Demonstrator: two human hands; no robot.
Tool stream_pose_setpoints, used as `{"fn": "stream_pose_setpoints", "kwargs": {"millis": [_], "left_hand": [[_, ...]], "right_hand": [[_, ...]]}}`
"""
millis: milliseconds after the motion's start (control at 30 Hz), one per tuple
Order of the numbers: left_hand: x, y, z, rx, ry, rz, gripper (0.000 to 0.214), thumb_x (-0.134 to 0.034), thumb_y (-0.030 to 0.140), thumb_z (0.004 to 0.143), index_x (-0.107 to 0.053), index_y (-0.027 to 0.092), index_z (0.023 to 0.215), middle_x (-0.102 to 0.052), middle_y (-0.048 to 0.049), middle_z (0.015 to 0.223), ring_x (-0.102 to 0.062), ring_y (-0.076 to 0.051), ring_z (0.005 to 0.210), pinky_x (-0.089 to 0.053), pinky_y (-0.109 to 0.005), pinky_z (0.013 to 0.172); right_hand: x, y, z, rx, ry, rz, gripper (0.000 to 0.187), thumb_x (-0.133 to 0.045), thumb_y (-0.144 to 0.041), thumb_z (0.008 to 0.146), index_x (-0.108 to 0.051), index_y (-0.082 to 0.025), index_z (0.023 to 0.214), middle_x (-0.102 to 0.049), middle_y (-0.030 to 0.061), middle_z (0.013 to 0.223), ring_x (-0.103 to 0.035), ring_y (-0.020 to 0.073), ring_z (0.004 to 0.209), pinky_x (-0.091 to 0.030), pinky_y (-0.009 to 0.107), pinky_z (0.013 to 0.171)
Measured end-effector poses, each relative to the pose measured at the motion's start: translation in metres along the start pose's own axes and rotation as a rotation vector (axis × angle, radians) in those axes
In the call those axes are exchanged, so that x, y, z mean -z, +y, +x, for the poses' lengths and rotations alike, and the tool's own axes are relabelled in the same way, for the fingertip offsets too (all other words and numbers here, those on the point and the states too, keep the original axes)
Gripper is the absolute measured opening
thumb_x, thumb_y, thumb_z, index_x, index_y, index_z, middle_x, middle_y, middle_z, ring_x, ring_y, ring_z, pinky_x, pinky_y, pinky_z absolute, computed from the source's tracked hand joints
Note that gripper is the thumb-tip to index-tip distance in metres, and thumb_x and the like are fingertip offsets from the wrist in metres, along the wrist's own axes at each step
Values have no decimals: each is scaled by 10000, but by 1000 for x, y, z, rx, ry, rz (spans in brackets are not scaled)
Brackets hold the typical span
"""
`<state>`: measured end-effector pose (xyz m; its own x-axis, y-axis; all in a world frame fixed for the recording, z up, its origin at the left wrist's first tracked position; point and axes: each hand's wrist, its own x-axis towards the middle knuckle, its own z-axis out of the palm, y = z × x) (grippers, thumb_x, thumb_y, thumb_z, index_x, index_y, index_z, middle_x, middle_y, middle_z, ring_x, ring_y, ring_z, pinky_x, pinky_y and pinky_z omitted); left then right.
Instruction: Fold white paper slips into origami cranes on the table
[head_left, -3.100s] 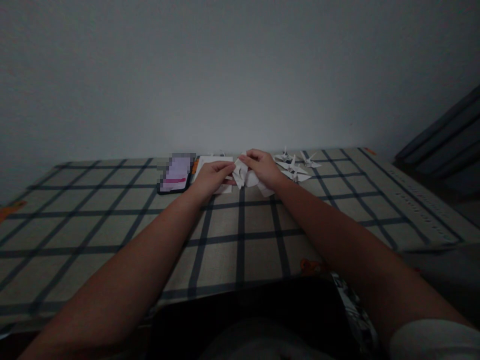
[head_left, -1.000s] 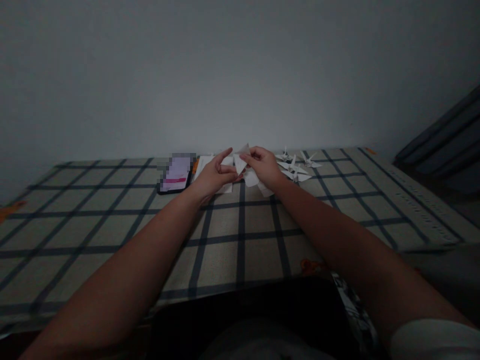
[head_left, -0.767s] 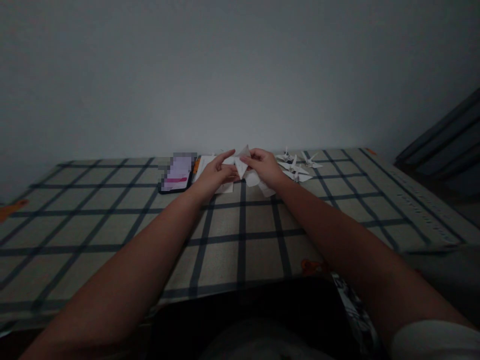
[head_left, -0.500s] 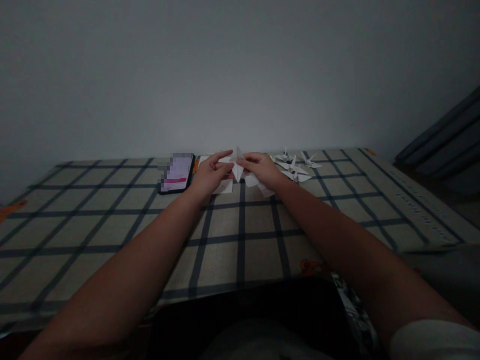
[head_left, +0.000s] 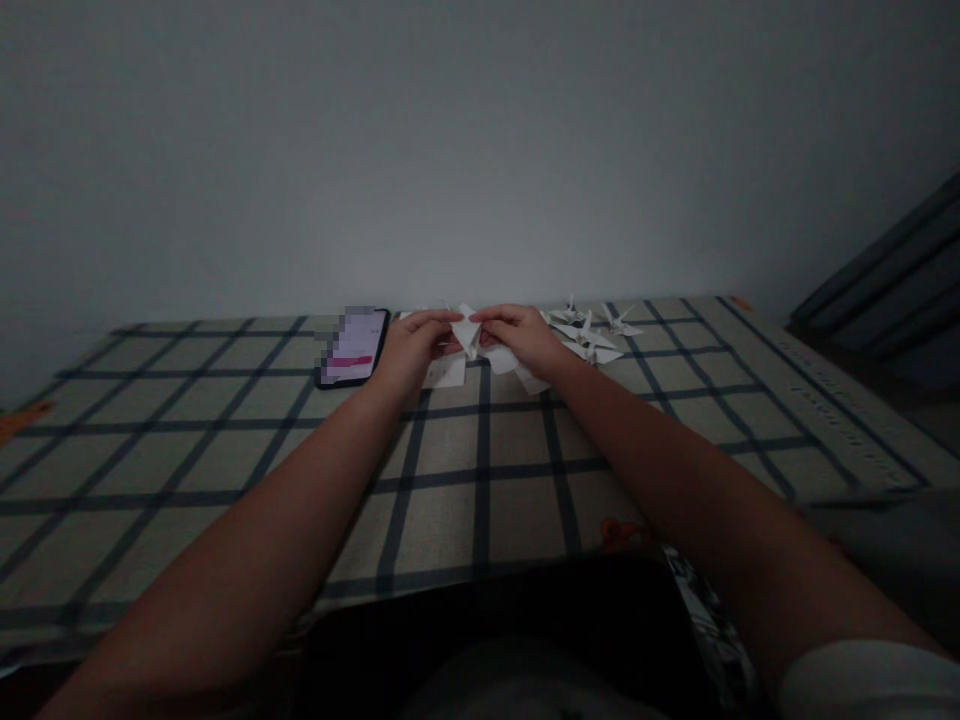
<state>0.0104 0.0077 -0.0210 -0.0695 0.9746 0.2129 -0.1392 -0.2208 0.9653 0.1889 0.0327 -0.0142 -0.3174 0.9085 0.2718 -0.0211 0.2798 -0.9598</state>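
Between both hands is a small folded piece of white paper (head_left: 466, 332), held just above the far part of the table. My left hand (head_left: 417, 340) pinches its left side with thumb and fingers. From the other side, my right hand (head_left: 519, 335) grips the paper's right edge, fingers closed. Flat white paper sheets (head_left: 448, 372) lie under and beside the hands, partly covered by them. Just right of my right hand sit several folded paper cranes (head_left: 589, 340).
A phone (head_left: 352, 348) with a lit screen lies left of my left hand. The checked tablecloth (head_left: 442, 510) covers the table up to a plain wall (head_left: 480, 150). Orange clips or ties (head_left: 619, 533) show at the table's near edge.
The folded paper has gone from a tall, narrow diamond to a wider, lower shape. My left fingers, stretched out before, have closed onto its left side. My right hand has hardly moved.
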Motion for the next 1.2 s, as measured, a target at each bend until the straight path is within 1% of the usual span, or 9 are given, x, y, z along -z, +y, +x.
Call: {"fn": "stream_pose_setpoints", "kwargs": {"millis": [200,400,567,700,800,867,967,1067,1200], "left_hand": [[-1,1,-2,-30,11,60,308,-800,372,663,-748,151,871,-743,-70,906,-692,-182,824,-583,-330,801],[-1,0,-1,-36,-24,65,534,-785,312,707,-663,162,1205,-719,-36,813,-701,-175,800,-591,-352,800],[-2,1,-2,17,-99,26,709,-808,238,686,-565,159,1347,-701,5,737,-680,-131,678,-585,-302,758],[-2,6,-5,-15,-87,66,777,-827,245,662,-535,132,1373,-674,37,648,-639,-111,579,-560,-257,672],[-2,8,-5,-35,-69,91,805,-839,252,650,-526,134,1383,-671,42,637,-614,-103,550,-543,-245,643],[-2,7,-5,-38,-60,89,824,-852,265,641,-523,156,1389,-675,41,651,-611,-103,560,-541,-248,651],[-2,1,-3,7,-58,70,653,-859,347,653,-637,174,1242,-706,-1,755,-642,-121,662,-550,-268,704],[-1,-5,-1,47,-83,118,403,-821,485,688,-731,136,867,-697,-45,790,-634,-134,716,-544,-269,723],[1,-8,1,37,-46,169,422,-817,548,671,-724,142,740,-657,-31,718,-594,-132,674,-531,-267,698]], "right_hand": [[1,-1,-1,-14,-10,16,143,-646,-185,837,-742,-166,941,-727,38,865,-651,123,772,-562,286,797],[1,9,4,52,-32,96,287,-670,-179,825,-661,-209,1111,-661,-4,831,-631,115,759,-565,283,783],[1,11,5,89,6,66,203,-666,-180,828,-649,-190,1030,-619,-14,766,-616,114,729,-556,272,760],[-2,11,4,26,-17,126,219,-663,-167,823,-645,-195,1040,-637,-19,772,-620,105,704,-560,263,741],[-3,11,3,-14,-33,99,79,-689,-211,820,-657,-174,883,-656,-4,762,-619,104,686,-556,259,717],[-3,9,3,-20,-23,50,100,-708,-233,814,-644,-166,777,-657,2,725,-615,107,670,-547,254,700],[-3,6,3,-29,5,26,126,-714,-230,810,-640,-165,732,-658,3,689,-610,108,648,-536,253,687],[-2,5,2,-32,29,64,143,-728,-233,796,-634,-166,711,-654,2,677,-610,107,641,-531,250,679],[-1,9,3,-48,-19,151,131,-760,-267,764,-679,-166,784,-677,1,737,-621,99,681,-542,244,718]]}}
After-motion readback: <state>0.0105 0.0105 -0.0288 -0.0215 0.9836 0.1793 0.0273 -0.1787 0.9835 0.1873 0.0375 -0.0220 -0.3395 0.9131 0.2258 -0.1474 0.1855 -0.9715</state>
